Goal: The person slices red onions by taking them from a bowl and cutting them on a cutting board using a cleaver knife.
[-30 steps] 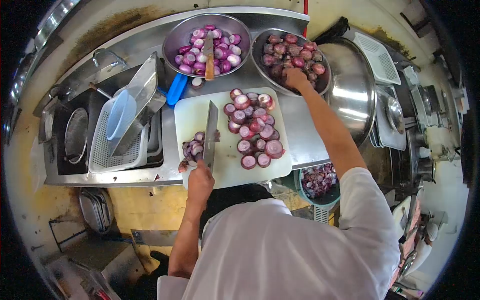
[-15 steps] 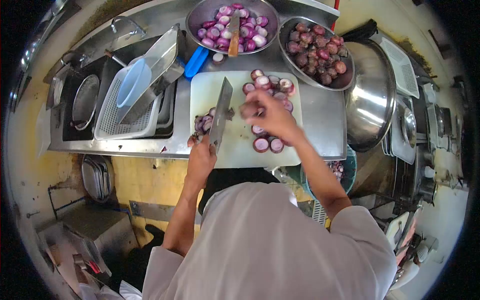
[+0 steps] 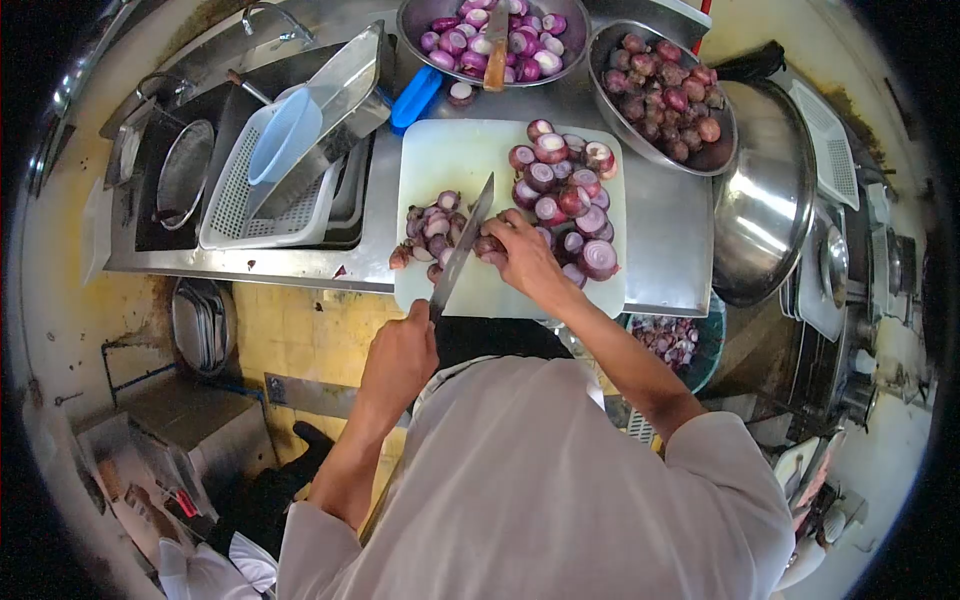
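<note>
My left hand is closed around the handle of a knife, whose blade slants over the cutting board. On the board, my right hand grips a red onion right beside the blade. Whether the edge has entered the onion I cannot tell. Left of the blade lies a small heap of cut-off onion ends. Several trimmed onions with pale cut faces cover the board's right side.
Behind the board stand a bowl of peeled onions with a second knife across it, and a bowl of unpeeled onions. A blue-handled object lies nearby. Left is a sink with a white basket; right, a large metal bowl.
My right hand has come down beside the knife with an onion. The blade has tilted rightward, and my left hand sits lower. More trimmed onions show on the right; the view has shifted slightly.
</note>
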### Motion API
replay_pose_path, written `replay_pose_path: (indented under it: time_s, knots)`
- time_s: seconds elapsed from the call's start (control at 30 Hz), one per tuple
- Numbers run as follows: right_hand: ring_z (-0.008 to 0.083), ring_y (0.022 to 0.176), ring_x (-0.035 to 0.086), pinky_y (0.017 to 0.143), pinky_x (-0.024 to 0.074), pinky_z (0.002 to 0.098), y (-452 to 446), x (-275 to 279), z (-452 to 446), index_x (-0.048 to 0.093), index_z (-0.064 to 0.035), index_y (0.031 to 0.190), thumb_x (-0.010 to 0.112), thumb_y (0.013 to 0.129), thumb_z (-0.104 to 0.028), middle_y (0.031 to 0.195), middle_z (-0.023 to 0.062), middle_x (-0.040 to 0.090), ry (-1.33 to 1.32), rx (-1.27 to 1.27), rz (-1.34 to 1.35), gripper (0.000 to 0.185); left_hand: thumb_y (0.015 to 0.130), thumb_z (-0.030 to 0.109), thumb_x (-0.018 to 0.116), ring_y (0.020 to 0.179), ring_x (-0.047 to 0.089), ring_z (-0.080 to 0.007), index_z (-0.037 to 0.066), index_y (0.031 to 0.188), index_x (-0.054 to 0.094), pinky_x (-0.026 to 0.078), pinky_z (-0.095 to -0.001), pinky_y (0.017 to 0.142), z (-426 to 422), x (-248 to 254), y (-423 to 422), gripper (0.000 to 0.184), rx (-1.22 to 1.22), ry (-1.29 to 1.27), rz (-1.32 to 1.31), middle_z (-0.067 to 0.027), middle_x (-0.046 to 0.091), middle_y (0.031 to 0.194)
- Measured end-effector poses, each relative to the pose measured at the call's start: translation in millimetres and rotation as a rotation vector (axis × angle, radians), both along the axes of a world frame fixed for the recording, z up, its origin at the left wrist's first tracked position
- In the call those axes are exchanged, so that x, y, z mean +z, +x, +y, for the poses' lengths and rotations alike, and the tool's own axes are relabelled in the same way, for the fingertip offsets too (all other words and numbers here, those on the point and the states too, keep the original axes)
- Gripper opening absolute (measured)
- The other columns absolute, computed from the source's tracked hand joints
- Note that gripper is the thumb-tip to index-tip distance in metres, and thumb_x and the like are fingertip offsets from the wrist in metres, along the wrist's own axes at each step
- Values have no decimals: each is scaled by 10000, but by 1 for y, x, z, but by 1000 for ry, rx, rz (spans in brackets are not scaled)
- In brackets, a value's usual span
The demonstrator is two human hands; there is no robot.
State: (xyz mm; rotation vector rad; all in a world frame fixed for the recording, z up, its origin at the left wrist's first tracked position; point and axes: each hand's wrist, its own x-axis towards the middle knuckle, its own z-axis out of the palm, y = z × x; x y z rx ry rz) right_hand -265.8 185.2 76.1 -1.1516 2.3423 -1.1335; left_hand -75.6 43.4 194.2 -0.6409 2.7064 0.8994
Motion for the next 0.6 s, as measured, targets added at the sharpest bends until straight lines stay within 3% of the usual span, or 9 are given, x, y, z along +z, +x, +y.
replay_pose_path:
  time_s: [0.2,0.4,0.6]
  knots:
    - [450,1023,627,870,531,508,3,6,-2,629,-38,1200,780,809,-32,1149,225,572,54,9,-15,419,918,14,571,727,644,-535,-68,987,529,491,-601,628,8,1,0,114,-8,34,5,-335,621,706]
    - [452,1012,618,856,531,506,4,2,0,621,-41,1153,773,782,-10,1137,223,582,29,41,-3,402,855,-7,575,718,659,-506,-71,984,525,513,-598,662,14,-109,-55,152,44,-99,232,-316,626,686]
    - [416,998,639,856,524,503,3,5,-2,600,-40,1070,798,712,-39,1061,193,648,287,4,182,409,886,21,584,768,673,-503,-34,1023,553,510,-607,710,-11,-97,-42,151,26,17,213,-322,654,755]
